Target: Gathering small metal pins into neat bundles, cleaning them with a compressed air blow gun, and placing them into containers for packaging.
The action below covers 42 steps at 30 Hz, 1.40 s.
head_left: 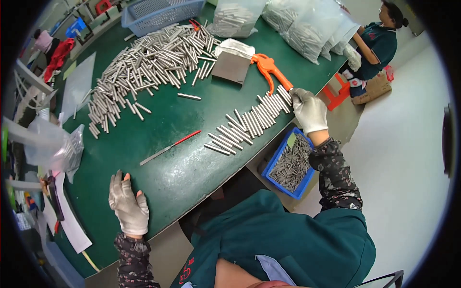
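Green table [103, 153] | left hand [128, 204] outstretched | right hand [310, 111] at metal rods [253, 123], grip unclear

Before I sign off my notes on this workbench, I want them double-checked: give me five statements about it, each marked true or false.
1. The white-gloved right hand is at the right end of the row of silver metal rods. True.
2. The white-gloved left hand grips the thin red-handled metal tool. False: the hand is apart from it.
3. The deep-blue plastic crate of small grey pieces stands on the green tabletop. False: it is lower, beside the table's near edge.
4. The orange trigger-handled tool lies beside the grey square-faced block. True.
5. The light-blue plastic basket is at the near edge. False: it is at the far side.
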Tool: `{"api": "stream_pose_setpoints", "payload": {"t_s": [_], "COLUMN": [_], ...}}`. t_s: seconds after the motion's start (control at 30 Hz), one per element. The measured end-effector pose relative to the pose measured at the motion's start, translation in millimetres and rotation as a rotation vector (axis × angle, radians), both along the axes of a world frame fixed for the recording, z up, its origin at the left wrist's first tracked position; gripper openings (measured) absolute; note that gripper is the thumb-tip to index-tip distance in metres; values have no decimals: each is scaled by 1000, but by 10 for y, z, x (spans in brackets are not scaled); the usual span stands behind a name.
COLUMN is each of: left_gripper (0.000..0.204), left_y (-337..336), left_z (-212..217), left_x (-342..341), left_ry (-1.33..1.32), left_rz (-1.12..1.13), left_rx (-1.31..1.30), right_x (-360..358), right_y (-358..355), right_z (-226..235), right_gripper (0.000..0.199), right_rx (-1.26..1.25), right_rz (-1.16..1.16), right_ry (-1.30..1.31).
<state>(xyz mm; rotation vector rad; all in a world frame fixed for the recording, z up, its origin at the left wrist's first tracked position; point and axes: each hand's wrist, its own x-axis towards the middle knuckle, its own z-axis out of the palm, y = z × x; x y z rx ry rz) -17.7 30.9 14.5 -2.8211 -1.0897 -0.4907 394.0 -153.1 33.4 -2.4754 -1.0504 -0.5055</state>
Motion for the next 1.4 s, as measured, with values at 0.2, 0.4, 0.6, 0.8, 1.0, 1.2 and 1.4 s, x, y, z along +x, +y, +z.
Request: {"api": "stream_pose_setpoints", "payload": {"t_s": [0.2, 0.4, 0.6, 0.8, 1.0, 1.2, 1.4], "left_gripper": [39, 38, 62, 62, 67, 68, 71], "left_y": [-52, -328, -180, -40, 46, -59, 1], "left_z": [19, 417, 338, 218, 300, 248, 316], "left_x": [17, 711, 1664, 2004, 2162, 2490, 2627], "left_ry": [-150, -319, 161, 216, 263, 55, 172], "left_rz": [-36, -519, -677, -834, -1019, -1198, -1241], "left_rx": [56, 11, 8, 88, 119, 53, 7], "right_x": [-34, -43, -217, -445, -478, -560, -375], "right_y": [179, 288, 411, 461, 477, 507, 207], "right_z": [-22, -52, -18, -1, -121, -101, 6], "right_gripper": [19, 21, 34, 47, 34, 25, 24], "right_rx": [-298, -292, -233, -147, -55, -23, 18], "right_rz": [-67, -96, -182, -198, -168, 9, 161], "right_ry": [-48, -28, 119, 54, 31, 226, 479]}}
